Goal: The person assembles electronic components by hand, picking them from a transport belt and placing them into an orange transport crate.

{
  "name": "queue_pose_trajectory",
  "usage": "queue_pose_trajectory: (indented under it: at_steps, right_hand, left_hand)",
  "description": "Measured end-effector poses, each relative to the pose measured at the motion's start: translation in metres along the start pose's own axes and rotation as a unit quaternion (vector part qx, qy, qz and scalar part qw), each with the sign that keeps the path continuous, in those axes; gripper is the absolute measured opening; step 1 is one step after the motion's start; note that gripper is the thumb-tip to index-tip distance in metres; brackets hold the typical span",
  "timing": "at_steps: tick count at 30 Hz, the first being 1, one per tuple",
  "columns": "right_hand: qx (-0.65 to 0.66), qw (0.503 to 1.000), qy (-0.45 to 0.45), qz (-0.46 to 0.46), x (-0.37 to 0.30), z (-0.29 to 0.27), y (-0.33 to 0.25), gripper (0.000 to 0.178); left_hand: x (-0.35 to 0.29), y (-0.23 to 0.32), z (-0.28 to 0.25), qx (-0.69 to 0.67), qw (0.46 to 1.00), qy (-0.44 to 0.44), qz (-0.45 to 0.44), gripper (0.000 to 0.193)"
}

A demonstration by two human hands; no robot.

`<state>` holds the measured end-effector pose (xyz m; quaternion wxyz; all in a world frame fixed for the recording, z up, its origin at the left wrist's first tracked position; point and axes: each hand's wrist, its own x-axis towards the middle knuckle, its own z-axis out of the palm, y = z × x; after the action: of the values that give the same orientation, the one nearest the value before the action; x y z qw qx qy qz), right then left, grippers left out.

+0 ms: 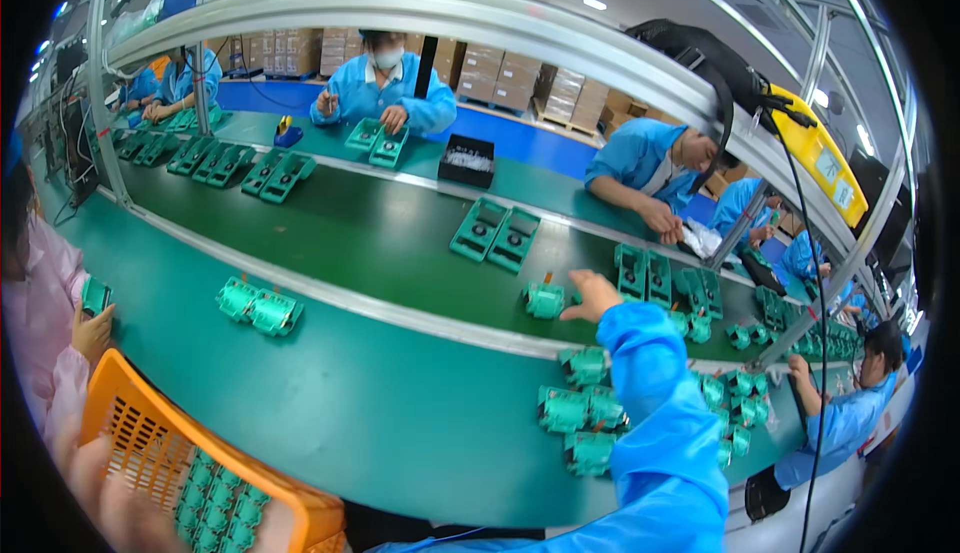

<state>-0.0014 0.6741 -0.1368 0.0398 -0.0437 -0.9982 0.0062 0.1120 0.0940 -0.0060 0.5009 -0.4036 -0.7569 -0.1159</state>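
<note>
My right hand [592, 296], in a blue sleeve, reaches out over the dark green conveyor belt [385, 238]. Its fingers are stretched out and apart, just right of a small green plastic housing [544, 300]; nothing shows in the grip. At the lower left, my left hand [112, 498] is smeared by motion beside an orange perforated crate [140, 443]. Whether it grips the crate is unclear. Rows of green housings [215, 513] fill the crate. More green housings [565, 410] stand in a group on the green bench under my right forearm.
Two joined green housings [260, 306] rest on the bench at left. Open green casings [495, 235] lie along the belt. Across it, co-workers in blue handle parts near a black box [467, 161]. A metal rail [400, 3] crosses above; a black cable [822, 353] hangs at right.
</note>
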Motion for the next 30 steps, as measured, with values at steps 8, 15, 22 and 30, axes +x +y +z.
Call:
queue_pose_trajectory:
  at_steps: [8,15,22,30]
  right_hand:
    - [0.031,0.992,-0.118,-0.013,0.037,0.055,0.027,0.085]
    - [0.274,0.927,0.104,-0.235,-0.039,-0.042,-0.052,0.069]
    - [0.349,0.898,0.079,-0.258,-0.120,-0.077,-0.088,0.076]
    - [0.881,0.445,-0.152,-0.045,-0.149,-0.055,-0.112,0.059]
  left_hand:
    - [0.088,0.090,0.209,-0.313,0.934,-0.144,-0.095,0.032]
    - [0.074,0.155,0.286,-0.660,0.550,-0.181,-0.478,0.083]
    - [0.052,0.191,0.243,-0.797,0.446,-0.053,-0.403,0.081]
    - [0.033,0.180,0.213,-0.813,0.398,-0.013,-0.426,0.078]
